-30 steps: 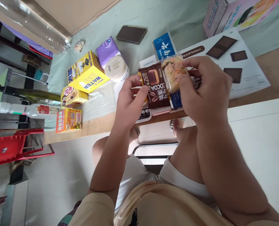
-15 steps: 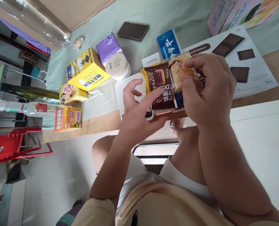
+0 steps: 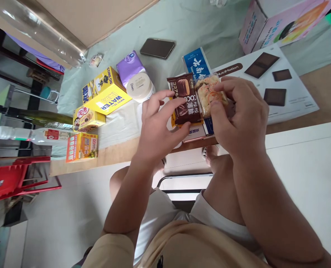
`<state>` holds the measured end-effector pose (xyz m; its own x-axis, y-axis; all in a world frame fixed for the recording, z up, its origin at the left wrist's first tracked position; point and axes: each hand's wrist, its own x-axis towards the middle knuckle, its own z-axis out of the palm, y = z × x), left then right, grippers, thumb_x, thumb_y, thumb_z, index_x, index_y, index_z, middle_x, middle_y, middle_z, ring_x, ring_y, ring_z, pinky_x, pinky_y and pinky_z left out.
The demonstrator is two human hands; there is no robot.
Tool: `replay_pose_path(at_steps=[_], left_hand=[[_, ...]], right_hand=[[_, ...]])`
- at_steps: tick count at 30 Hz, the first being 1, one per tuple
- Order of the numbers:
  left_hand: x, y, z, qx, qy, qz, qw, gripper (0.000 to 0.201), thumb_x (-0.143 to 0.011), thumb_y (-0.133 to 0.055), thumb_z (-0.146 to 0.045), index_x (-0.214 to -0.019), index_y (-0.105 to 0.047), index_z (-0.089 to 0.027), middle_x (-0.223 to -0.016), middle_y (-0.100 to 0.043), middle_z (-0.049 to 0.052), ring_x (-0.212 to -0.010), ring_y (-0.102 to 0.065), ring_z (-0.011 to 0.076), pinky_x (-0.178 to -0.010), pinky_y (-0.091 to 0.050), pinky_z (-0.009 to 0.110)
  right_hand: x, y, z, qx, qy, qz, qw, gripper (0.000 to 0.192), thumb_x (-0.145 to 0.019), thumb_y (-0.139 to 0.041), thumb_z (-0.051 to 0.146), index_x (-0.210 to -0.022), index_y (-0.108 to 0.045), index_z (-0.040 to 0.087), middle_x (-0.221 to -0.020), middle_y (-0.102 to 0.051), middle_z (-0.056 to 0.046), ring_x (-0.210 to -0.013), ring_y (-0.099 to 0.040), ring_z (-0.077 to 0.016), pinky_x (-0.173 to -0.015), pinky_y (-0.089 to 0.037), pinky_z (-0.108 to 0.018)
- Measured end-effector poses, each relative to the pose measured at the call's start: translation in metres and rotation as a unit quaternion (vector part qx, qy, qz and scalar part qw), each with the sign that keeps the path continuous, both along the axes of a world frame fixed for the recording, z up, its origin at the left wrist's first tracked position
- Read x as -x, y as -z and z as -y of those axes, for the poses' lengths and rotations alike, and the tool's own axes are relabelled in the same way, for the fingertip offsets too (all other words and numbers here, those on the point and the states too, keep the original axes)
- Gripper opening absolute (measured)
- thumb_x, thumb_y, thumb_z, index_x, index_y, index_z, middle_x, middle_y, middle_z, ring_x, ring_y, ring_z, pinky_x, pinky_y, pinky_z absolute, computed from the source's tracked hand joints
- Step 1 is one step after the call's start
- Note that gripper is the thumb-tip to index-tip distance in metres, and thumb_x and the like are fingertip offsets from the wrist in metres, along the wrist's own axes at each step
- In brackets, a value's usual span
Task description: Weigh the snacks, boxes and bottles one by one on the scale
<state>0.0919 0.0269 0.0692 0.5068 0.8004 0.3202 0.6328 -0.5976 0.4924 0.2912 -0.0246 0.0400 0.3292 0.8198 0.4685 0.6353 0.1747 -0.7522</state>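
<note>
Brown cocoa snack packet held above the near edge of the desk, pinched by the fingers of the left hand; half a second earlier this hand was spread open below the packet, and it has since closed on the packet's lower left edge. Just right of it and touching it, a clear packet of pale biscuits is gripped between thumb and fingers of the right hand, as it was before. The two hands are close together, each clamped on its own packet.

Beneath the packets lie a blue carton and a white box with a pink edge. To the left stand a white Dove jar and a purple pack, then a yellow box marked WATER, a small yellow snack box and an orange packet. A dark phone lies farther off on the pale green cloth. To the right lies a white sheet with brown squares, with a pink carton at the far right.

The view has shifted slightly since the earlier frames.
</note>
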Motion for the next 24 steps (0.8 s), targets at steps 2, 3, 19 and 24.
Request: replay_pose_path(at_steps=[2, 3, 19, 24], left_hand=[[0.001, 0.000, -0.002, -0.004, 0.008, 0.019, 1.000, 0.047, -0.087, -0.079, -0.037, -0.133, -0.072, -0.037, -0.152, -0.060, 0.005, -0.142, -0.054, 0.0360, -0.123, -0.047, 0.053], [0.001, 0.001, -0.002, -0.010, 0.011, 0.026, 1.000, 0.047, -0.087, -0.080, -0.037, -0.133, -0.072, -0.037, -0.151, -0.061, 0.005, -0.141, -0.055, 0.0359, -0.122, -0.048, 0.053], [0.051, -0.008, 0.008, 0.052, 0.038, 0.186, 0.981, 0.026, -0.110, -0.045, -0.022, -0.114, -0.071, -0.023, -0.087, -0.072, 0.001, -0.065, -0.062, 0.0093, -0.063, -0.052, 0.025], [0.081, 0.003, -0.011, 0.063, 0.056, 0.226, 0.970, 0.026, -0.084, -0.050, -0.001, -0.084, -0.066, -0.022, -0.086, -0.067, 0.003, -0.077, -0.061, 0.0144, -0.070, -0.051, 0.029]], right_hand=[[-0.003, 0.001, 0.000, 0.001, -0.007, 0.013, 1.000, 0.029, -0.097, -0.051, 0.029, -0.123, -0.064, 0.027, -0.137, -0.070, -0.013, -0.139, -0.063, -0.0317, -0.120, -0.053, -0.060], [-0.004, 0.002, 0.000, 0.001, -0.008, 0.021, 1.000, 0.029, -0.097, -0.051, 0.029, -0.124, -0.064, 0.027, -0.139, -0.069, -0.013, -0.141, -0.062, -0.0319, -0.122, -0.051, -0.060], [0.028, -0.010, 0.023, -0.200, 0.044, 0.025, 0.978, 0.025, -0.094, -0.055, 0.033, -0.116, -0.066, 0.033, -0.130, -0.075, -0.004, -0.130, -0.071, -0.0324, -0.118, -0.058, -0.060], [0.053, -0.009, 0.032, -0.233, -0.054, 0.071, 0.968, 0.027, -0.084, -0.061, 0.022, -0.109, -0.067, 0.029, -0.121, -0.078, -0.005, -0.118, -0.077, -0.0307, -0.112, -0.063, -0.061]])
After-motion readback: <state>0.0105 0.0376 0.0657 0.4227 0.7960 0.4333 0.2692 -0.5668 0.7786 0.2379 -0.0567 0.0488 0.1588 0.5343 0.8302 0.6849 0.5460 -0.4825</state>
